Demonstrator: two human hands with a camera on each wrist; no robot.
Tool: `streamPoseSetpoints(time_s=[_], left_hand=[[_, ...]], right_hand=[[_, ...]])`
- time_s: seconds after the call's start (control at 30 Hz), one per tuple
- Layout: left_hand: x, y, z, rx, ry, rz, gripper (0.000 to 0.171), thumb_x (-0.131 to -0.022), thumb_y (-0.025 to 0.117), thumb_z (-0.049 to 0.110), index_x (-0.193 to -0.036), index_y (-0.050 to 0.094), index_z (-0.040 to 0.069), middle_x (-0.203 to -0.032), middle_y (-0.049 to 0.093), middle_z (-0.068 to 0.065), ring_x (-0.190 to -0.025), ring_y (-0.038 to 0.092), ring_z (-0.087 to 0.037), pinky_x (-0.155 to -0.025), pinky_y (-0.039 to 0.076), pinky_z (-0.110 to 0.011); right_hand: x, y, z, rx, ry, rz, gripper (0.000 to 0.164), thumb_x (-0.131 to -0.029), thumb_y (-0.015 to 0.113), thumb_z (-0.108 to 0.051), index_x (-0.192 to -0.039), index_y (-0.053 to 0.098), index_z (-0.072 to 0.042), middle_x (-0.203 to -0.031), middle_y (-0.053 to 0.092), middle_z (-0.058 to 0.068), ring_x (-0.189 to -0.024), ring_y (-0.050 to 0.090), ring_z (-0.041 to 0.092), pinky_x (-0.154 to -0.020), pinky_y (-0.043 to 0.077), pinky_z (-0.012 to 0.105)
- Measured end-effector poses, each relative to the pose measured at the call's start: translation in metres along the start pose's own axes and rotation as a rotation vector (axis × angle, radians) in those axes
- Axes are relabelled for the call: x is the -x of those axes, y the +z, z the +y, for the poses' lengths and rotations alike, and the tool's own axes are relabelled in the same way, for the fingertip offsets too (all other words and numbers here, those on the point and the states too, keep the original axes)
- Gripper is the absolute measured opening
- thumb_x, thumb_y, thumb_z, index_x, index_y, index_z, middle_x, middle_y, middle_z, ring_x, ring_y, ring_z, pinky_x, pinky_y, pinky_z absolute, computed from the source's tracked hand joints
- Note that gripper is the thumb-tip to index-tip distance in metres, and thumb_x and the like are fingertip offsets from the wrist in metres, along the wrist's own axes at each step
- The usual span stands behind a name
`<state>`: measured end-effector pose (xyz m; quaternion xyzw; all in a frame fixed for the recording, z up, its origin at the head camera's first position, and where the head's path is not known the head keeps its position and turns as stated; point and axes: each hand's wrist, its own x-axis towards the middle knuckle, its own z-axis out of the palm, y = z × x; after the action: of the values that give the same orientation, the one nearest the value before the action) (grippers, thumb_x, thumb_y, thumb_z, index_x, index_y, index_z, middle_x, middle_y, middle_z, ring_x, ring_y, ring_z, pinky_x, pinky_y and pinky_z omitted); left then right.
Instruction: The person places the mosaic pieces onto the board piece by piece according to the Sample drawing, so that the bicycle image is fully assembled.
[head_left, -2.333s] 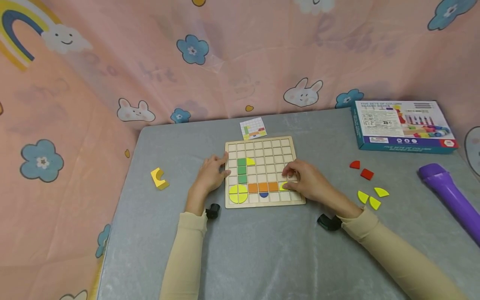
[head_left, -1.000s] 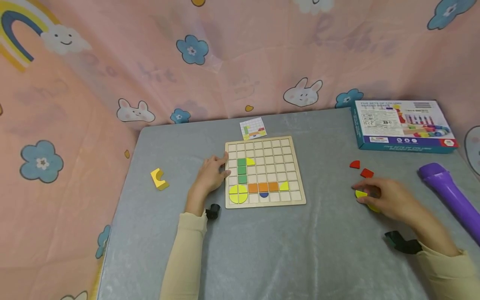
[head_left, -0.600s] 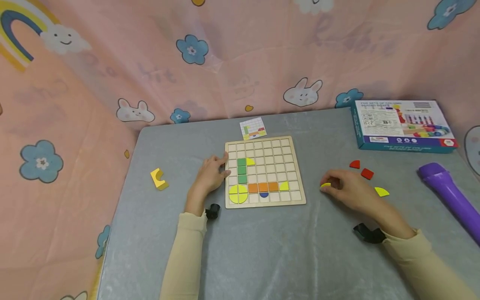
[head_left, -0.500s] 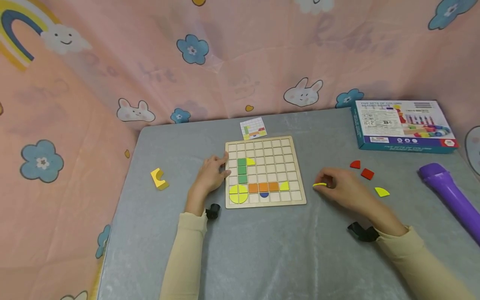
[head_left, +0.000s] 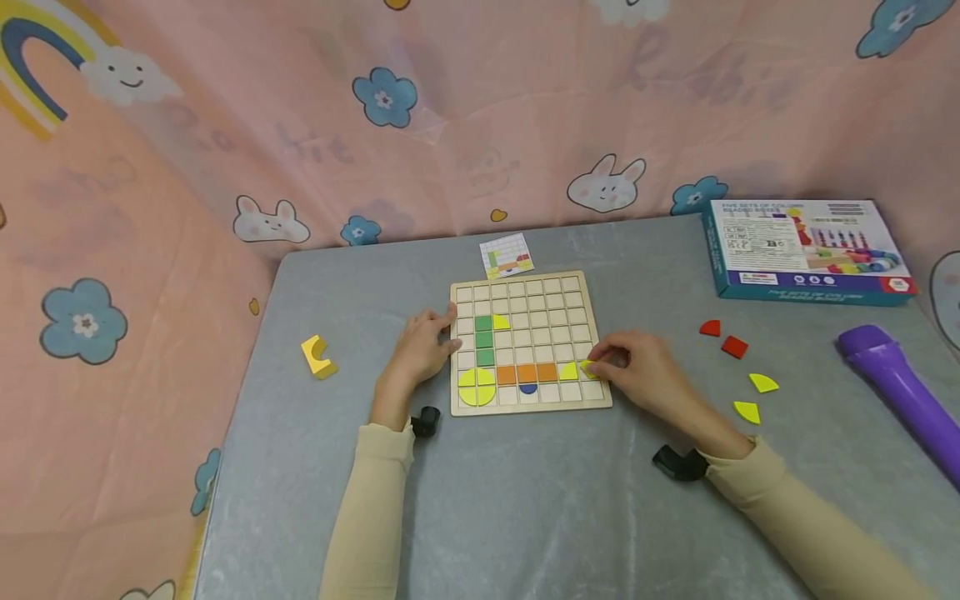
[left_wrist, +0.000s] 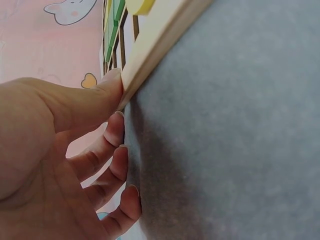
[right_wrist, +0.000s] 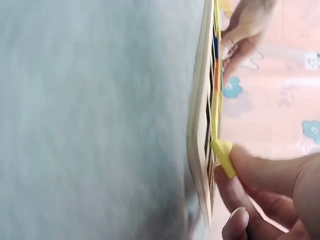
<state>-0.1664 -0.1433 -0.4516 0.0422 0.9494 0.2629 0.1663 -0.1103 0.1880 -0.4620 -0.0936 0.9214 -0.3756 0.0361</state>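
A wooden grid board [head_left: 558, 333] lies on the table, bearing three green squares [head_left: 483, 340], three orange squares [head_left: 527, 374], a blue half-round [head_left: 528, 389] and yellow quarter-rounds. Four of its lower-left cells make a yellow circle [head_left: 477, 387]. My right hand [head_left: 645, 371] pinches a yellow quarter-round tile [right_wrist: 224, 157] between thumb and index finger, close over the board's right edge, beside another yellow quarter-round [head_left: 569, 372]. At the left edge my left hand [head_left: 420, 350] grips the frame, its thumb on the rim and the index fingertip against the side [left_wrist: 114, 95].
Two yellow quarter-rounds [head_left: 747, 412], a red square [head_left: 735, 347] and a red quarter-round [head_left: 710, 328] lie right of the board. Further right are a purple microphone [head_left: 900, 392] and a box [head_left: 810, 250]. A pattern card [head_left: 507, 256] touches the board's back; yellow blocks [head_left: 318, 358] stand left.
My right hand left a yellow quarter-round on the board, went right to the loose tiles, took another yellow quarter-round and brought it back to the board's right edge. The left hand stayed put.
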Motion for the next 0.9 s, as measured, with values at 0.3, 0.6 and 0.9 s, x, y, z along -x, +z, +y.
streamPoseSetpoints(time_s=[0.3, 0.6, 0.9], left_hand=[[-0.0013, 0.0006, -0.0012, -0.004, -0.004, 0.003, 0.067, -0.108, 0.064, 0.027, -0.167, 0.033, 0.022, -0.15, 0.051, -0.019, -0.136, 0.044, -0.036, -0.114, 0.038, -0.053], [-0.0008, -0.0006, -0.0012, -0.013, 0.003, 0.004, 0.068, -0.108, 0.064, 0.027, -0.168, 0.032, 0.021, -0.15, 0.051, -0.02, -0.134, 0.045, -0.036, -0.113, 0.039, -0.052], [-0.0023, 0.0018, -0.0029, -0.016, 0.012, 0.012, 0.068, -0.107, 0.065, 0.026, -0.167, 0.033, 0.02, -0.148, 0.052, -0.02, -0.132, 0.046, -0.037, -0.112, 0.04, -0.052]], right_hand=[[-0.0004, 0.007, -0.0041, 0.009, 0.072, 0.003, 0.007, -0.091, 0.082, -0.008, -0.095, 0.08, -0.003, -0.091, 0.074, 0.013, -0.082, 0.056, 0.024, -0.07, 0.041, 0.033], [-0.0042, 0.0092, -0.0033, 0.0, 0.106, -0.009, 0.009, -0.092, 0.079, -0.008, -0.099, 0.075, -0.004, -0.099, 0.068, 0.016, -0.095, 0.054, 0.032, -0.082, 0.038, 0.041], [-0.0072, 0.007, -0.0004, 0.002, 0.133, -0.03, 0.014, -0.091, 0.082, -0.009, -0.093, 0.069, -0.005, -0.097, 0.064, 0.015, -0.094, 0.054, 0.032, -0.08, 0.038, 0.039]])
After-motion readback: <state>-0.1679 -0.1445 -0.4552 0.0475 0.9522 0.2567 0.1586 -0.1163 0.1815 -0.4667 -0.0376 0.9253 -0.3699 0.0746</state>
